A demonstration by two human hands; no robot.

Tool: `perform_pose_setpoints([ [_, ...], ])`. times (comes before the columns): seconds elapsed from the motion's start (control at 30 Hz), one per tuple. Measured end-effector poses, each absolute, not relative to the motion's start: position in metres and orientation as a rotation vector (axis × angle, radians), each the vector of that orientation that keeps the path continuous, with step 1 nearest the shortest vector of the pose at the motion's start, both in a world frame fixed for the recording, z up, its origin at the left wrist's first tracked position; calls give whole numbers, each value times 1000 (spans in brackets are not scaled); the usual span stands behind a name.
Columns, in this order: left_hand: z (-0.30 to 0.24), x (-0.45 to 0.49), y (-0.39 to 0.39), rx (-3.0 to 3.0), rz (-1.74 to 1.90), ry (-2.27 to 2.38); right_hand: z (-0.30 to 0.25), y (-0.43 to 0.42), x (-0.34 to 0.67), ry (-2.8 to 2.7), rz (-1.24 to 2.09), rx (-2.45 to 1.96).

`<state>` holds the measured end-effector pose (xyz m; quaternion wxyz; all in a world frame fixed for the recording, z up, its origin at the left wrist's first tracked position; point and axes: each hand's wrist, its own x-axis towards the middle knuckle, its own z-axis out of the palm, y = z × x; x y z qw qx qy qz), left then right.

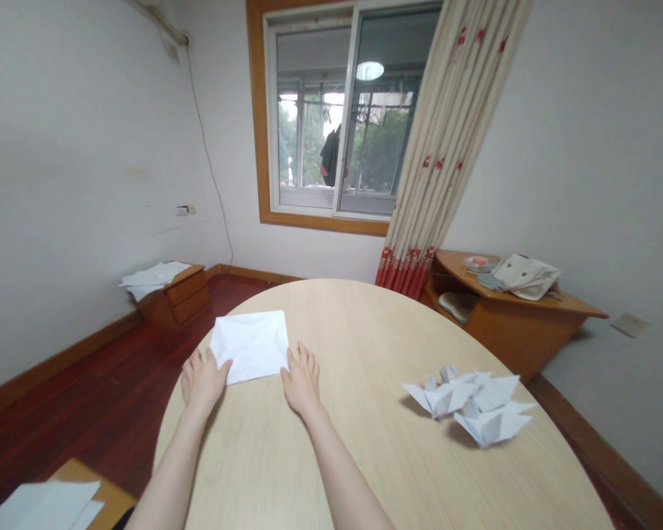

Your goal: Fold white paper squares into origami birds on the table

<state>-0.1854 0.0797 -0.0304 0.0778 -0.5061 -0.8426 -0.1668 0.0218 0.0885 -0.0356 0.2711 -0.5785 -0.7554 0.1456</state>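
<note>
The folded white paper sheet [251, 346] lies on the table [365, 471], its long axis running crosswise to the view. The left hand [203, 383] and right hand [302, 380] lie open and flat, fingers spread, one at each near corner, neither gripping.

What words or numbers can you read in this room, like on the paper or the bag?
None can be read: the folded white paper shows no writing, and any marks on the cloth bag or the round pink-topped item are too small or blurred to read.
</note>
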Motion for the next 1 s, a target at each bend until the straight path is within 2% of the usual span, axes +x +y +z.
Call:
perform_pose_setpoints([
  [0.3, -23, -181, 75, -1533, -508, -2437, -32, 86, 21, -2142, 357, -1552],
  [1.0, -15, -182, 77, -1665, -935, -2287, -27, 84, 26, -2075, 540, -1399],
])
